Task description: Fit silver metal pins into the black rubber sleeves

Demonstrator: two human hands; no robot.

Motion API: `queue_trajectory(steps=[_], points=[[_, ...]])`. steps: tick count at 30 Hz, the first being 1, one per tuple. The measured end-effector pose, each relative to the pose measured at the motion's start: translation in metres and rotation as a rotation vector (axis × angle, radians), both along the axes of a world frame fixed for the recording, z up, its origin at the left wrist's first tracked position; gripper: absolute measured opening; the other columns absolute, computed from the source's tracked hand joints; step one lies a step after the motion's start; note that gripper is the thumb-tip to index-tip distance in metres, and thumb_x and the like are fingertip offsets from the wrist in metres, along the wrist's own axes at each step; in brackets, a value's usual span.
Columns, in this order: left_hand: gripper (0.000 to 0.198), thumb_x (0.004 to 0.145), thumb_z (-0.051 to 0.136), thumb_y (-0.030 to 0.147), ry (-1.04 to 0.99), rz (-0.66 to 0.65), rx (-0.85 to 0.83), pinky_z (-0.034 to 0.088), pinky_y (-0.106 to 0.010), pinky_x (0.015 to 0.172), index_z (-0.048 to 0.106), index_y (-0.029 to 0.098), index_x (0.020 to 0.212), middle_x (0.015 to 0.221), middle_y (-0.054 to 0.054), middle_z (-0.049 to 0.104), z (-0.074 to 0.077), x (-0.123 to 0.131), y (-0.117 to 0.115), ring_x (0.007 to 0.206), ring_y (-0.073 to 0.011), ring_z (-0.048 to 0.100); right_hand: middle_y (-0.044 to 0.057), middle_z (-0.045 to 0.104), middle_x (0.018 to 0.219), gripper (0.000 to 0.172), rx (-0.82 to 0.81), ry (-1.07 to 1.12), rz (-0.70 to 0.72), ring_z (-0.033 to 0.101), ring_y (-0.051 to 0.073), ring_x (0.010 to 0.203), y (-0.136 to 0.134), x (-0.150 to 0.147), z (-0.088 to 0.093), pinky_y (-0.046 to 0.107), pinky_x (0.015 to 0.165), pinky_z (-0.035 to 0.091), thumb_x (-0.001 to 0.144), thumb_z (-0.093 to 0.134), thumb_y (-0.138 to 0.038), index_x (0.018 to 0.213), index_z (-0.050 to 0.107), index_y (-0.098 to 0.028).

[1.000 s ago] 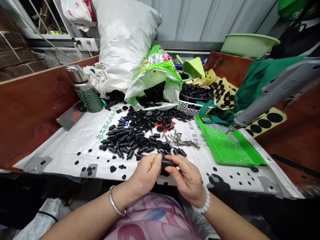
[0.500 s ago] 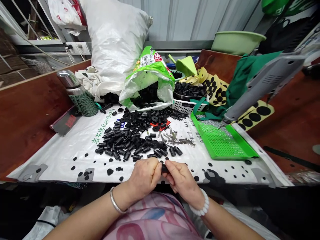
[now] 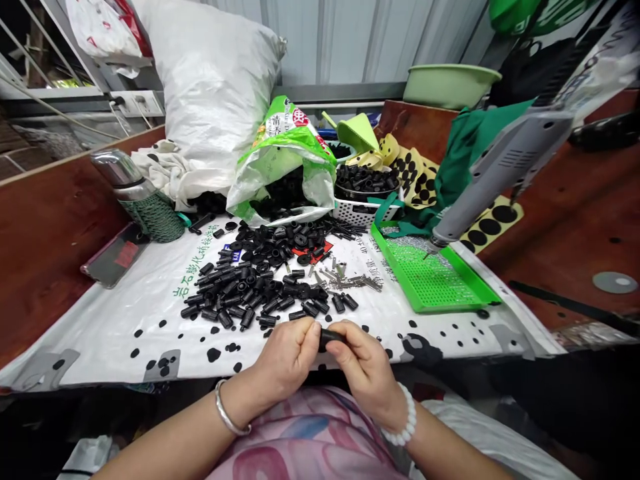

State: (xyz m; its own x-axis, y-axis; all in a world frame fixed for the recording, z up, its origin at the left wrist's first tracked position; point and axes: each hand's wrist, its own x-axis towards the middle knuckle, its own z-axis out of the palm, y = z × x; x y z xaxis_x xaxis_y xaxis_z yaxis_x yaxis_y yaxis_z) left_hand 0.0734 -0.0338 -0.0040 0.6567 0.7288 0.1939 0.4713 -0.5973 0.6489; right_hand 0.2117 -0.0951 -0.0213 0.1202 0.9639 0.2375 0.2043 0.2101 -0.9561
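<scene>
My left hand (image 3: pixel 287 357) and my right hand (image 3: pixel 364 363) meet at the near edge of the table, fingers pinched together on a small black plastic cylinder (image 3: pixel 330 337) held between them. Just beyond them, a pile of similar black plastic parts (image 3: pixel 260 277) lies spread on a white printed sheet (image 3: pixel 125 313). A small heap of metal pins (image 3: pixel 350 279) lies to the right of the pile.
A green perforated tray (image 3: pixel 435 280) sits at right under a grey power tool (image 3: pixel 505 167). Behind are a green bag of black parts (image 3: pixel 285 160), a white basket (image 3: pixel 363 207), a large white sack (image 3: pixel 210 87), a flask (image 3: pixel 135 193) and a phone (image 3: pixel 113 253).
The view has shifted so the table sits further left and higher. Both hands stay together on the black part, working it slightly.
</scene>
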Motion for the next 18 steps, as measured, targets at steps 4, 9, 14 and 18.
queue_trajectory(steps=[4, 9, 14, 18], points=[[0.029, 0.089, 0.026, 0.023, 0.023, -0.024, 0.166, 0.026, -0.026, 0.052, 0.035, 0.02, 0.061, 0.055, 0.002, 0.041, -0.004, 0.002, 0.004, 0.05, -0.0118, 0.036, -0.004, 0.044, 0.051, 0.035, -0.15, 0.059, -0.004, 0.04, 0.008, 0.044, 0.004, -0.001, 0.002, 0.021, 0.042, 0.034, 0.088, 0.041, -0.042, 0.066, 0.052, -0.018], [0.031, 0.091, 0.025, 0.025, 0.01, -0.058, 0.016, 0.027, -0.025, 0.052, 0.037, 0.02, 0.064, 0.057, 0.002, 0.045, -0.004, 0.0, 0.014, 0.051, -0.0114, 0.039, -0.004, 0.042, 0.048, 0.046, -0.288, 0.109, 0.055, 0.037, 0.007, 0.039, 0.012, 0.0, 0.001, 0.02, 0.038, 0.03, 0.091, 0.032, -0.046, 0.061, 0.05, -0.016], [0.031, 0.092, 0.025, 0.03, -0.015, 0.019, -0.123, 0.027, -0.025, 0.052, 0.035, 0.019, 0.064, 0.058, 0.003, 0.041, -0.006, -0.005, 0.021, 0.053, -0.0113, 0.037, -0.002, 0.049, 0.062, 0.037, -0.26, 0.138, 0.103, 0.041, 0.007, 0.045, 0.018, 0.006, -0.001, 0.02, 0.042, 0.037, 0.09, 0.035, -0.046, 0.102, 0.054, -0.016], [0.033, 0.093, 0.023, 0.032, -0.056, 0.047, -0.197, 0.028, -0.024, 0.052, 0.036, 0.019, 0.064, 0.059, 0.002, 0.042, -0.006, -0.006, 0.024, 0.054, -0.0109, 0.037, 0.0, 0.053, 0.075, 0.035, -0.166, 0.103, 0.033, 0.048, 0.009, 0.054, 0.016, 0.007, -0.005, 0.02, 0.048, 0.043, 0.084, 0.052, -0.035, 0.116, 0.048, -0.021]])
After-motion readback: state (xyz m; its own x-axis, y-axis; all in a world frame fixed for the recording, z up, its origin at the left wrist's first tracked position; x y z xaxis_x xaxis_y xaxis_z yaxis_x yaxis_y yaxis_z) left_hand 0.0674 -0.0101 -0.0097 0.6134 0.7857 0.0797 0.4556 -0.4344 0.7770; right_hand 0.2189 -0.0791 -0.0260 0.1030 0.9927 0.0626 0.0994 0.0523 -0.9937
